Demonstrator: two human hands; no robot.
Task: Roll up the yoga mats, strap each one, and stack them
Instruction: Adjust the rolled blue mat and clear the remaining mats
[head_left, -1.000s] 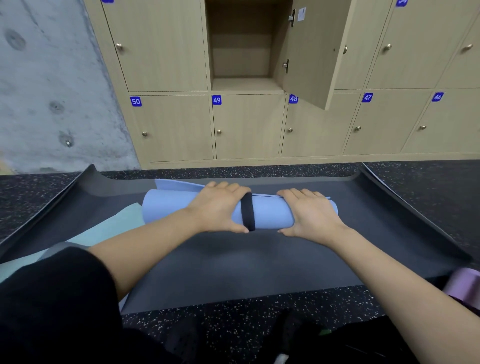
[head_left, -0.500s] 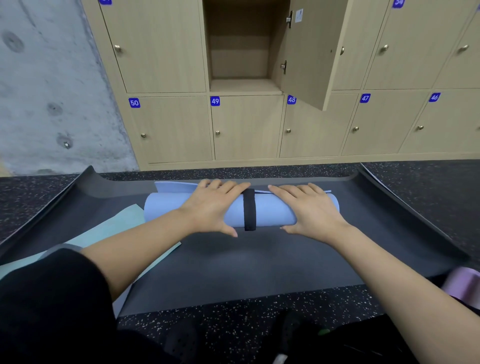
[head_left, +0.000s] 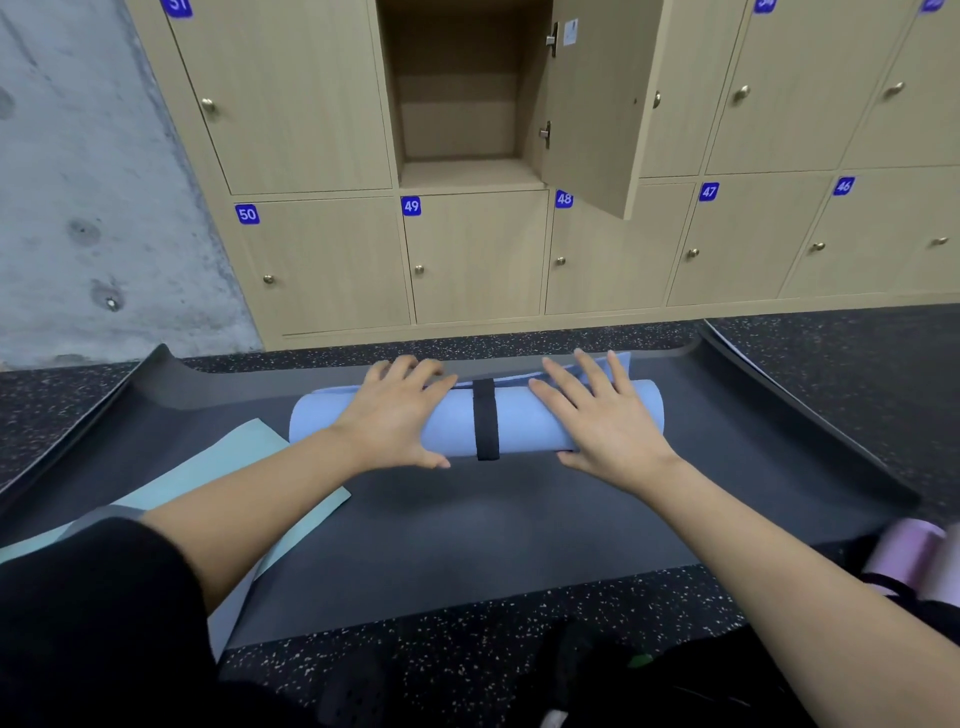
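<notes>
Right now both hands lie flat on a rolled light-blue foam yoga mat (head_left: 519, 421), which rests crosswise on a spread dark grey mat (head_left: 493, 509) on the speckled black rubber floor (head_left: 467, 639). A black strap (head_left: 486, 420) circles the roll's middle. The left hand (head_left: 397, 415) presses just left of the strap, the right hand (head_left: 605, 423) just right, fingers spread apart on both, gripping nothing. A flat pale teal mat (head_left: 218, 478) pokes out at the left; a rolled pink mat (head_left: 906, 558) sits at the far right. Beyond stand pale wooden lockers (head_left: 478, 260).
</notes>
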